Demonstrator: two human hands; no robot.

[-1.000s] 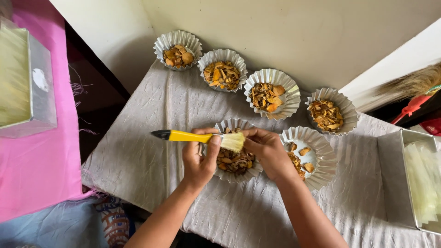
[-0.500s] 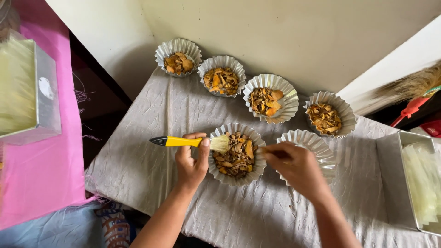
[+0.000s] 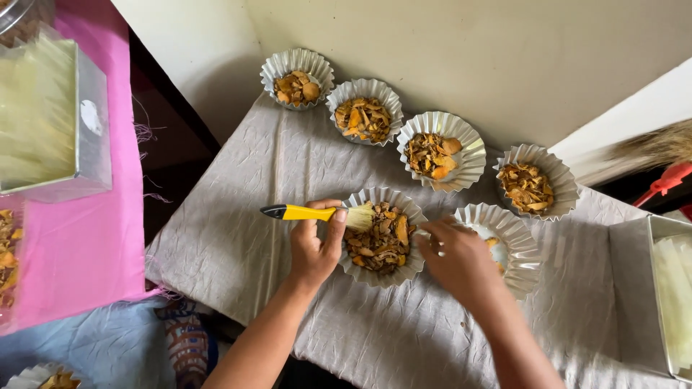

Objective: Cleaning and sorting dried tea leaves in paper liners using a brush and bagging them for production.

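While pinched shut in the left hand [image 3: 314, 248] near its bristles, brush [image 3: 317, 214] seemed light, stiff. Just beyond: thin, crushable foil cup [image 3: 380, 236]; right hand [image 3: 458, 258] touching its rim, grip unclear.

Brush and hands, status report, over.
Left hand grips yellow-handled brush, bristles over the filled foil cup. Right hand empty, covering the neighbouring foil cup. Nothing between them.

Left hand [image 3: 313, 248] grips a brush [image 3: 317, 214] over the near cup [image 3: 380, 238]. Right hand [image 3: 461, 263] touches another cup [image 3: 504, 241], right. Four filled cups sit far.
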